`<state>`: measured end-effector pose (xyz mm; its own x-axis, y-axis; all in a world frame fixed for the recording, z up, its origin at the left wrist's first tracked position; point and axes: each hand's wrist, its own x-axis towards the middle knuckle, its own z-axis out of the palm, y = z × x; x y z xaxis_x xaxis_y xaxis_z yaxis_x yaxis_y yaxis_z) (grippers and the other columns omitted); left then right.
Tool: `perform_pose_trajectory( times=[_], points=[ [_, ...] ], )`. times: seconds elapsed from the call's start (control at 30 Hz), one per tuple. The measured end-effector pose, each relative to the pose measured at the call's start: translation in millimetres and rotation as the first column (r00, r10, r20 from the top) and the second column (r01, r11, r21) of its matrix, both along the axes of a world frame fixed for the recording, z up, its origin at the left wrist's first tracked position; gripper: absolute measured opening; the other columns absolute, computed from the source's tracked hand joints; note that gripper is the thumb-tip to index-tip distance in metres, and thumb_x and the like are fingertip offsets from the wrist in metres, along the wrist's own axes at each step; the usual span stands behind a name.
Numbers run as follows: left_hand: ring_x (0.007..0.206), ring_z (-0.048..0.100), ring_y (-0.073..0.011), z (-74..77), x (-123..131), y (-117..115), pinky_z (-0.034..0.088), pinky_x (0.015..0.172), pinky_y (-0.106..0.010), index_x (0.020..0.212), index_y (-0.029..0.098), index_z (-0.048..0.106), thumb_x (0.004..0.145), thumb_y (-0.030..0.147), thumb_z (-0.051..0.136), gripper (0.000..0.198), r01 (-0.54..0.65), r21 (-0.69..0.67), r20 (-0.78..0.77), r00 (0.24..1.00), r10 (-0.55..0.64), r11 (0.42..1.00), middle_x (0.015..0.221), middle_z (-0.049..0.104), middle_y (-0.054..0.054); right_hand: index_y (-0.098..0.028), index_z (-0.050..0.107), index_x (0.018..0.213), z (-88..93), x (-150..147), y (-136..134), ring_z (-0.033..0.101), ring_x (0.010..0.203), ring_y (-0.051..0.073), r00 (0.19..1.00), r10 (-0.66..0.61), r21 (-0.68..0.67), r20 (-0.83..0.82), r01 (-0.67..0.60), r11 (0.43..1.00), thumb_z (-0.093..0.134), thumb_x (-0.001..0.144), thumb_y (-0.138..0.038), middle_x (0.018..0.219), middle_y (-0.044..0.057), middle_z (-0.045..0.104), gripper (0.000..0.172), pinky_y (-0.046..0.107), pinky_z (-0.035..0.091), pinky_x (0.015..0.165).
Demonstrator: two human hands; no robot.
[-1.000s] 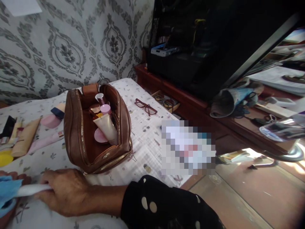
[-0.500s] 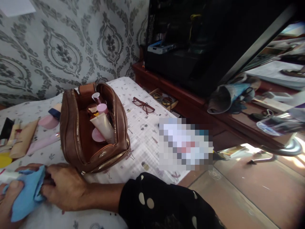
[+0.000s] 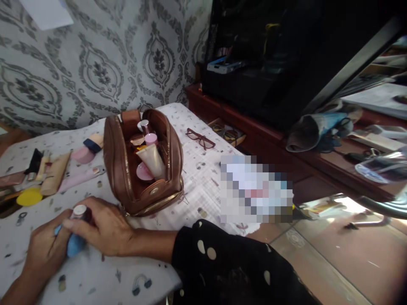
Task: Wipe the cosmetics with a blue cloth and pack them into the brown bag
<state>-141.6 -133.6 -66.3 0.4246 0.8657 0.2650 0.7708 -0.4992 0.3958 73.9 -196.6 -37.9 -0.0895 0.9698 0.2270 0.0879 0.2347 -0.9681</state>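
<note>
At the lower left, over the cloth-covered table, both my hands are together around one small item. My right hand [image 3: 110,231] is closed on a small dark bottle with a white top [image 3: 80,210], its thumb across the front. My left hand [image 3: 47,243] wraps a blue cloth [image 3: 75,245] against the bottle from the other side; most of the cloth is hidden in the grip. Just beyond my right hand stands an unzipped brown toiletry bag [image 3: 116,169]. Inside it are a cream tube [image 3: 152,161], a pink-lidded jar [image 3: 151,139] and other cosmetics.
Left of the bag lie a yellow round lid [image 3: 29,196], a beige tube [image 3: 56,173], a pink tube [image 3: 79,178] and a pink jar [image 3: 83,155]. Eyeglasses [image 3: 201,139] rest right of the bag, near a blurred-out item [image 3: 254,190]. A dark wooden cabinet [image 3: 254,144] borders the table.
The view has shifted left, so more of my left hand shows. My hands have turned the wrapped item upright, its white top now showing, and the cloth is bunched lower between them.
</note>
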Motion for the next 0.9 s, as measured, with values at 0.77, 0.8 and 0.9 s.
perform_pose_trajectory(
  times=[0.77,0.8,0.9],
  points=[
    [0.044,0.042,-0.0063,18.5,41.2,1.8,0.031,0.043,-0.02,0.059,0.016,0.054,0.072,0.055,0.079,0.048,0.044,-0.344,0.909,0.266,0.321,0.938,0.051,0.047,0.005,-0.019,0.063,0.099,-12.8,-9.1,7.7,0.057,0.065,0.012,0.99,0.068,0.129,-0.125,-0.052,0.99,0.058,0.091,-0.039,0.087,0.003,0.061,0.022,0.024,0.049,0.06],
    [0.043,0.042,-0.0058,18.4,41.3,3.5,0.032,0.043,-0.019,0.058,0.015,0.054,0.07,0.051,0.082,0.046,0.051,-0.356,0.92,0.193,0.34,0.933,0.051,0.048,0.006,-0.019,0.063,0.1,-12.7,-9.0,7.2,0.058,0.066,0.013,0.993,0.062,0.145,-0.103,-0.047,0.988,0.058,0.091,-0.038,0.087,0.003,0.062,0.022,0.025,0.05,0.06],
    [0.042,0.042,-0.0047,20.2,40.5,8.1,0.033,0.043,-0.017,0.057,0.015,0.051,0.072,0.037,0.083,0.042,0.09,-0.397,0.918,0.018,0.397,0.913,0.049,0.048,0.007,-0.018,0.065,0.104,-13.4,-8.1,5.2,0.059,0.072,0.014,1.0,0.026,0.238,-0.001,-0.025,0.971,0.057,0.093,-0.035,0.089,0.004,0.064,0.021,0.025,0.051,0.063]
  ],
)
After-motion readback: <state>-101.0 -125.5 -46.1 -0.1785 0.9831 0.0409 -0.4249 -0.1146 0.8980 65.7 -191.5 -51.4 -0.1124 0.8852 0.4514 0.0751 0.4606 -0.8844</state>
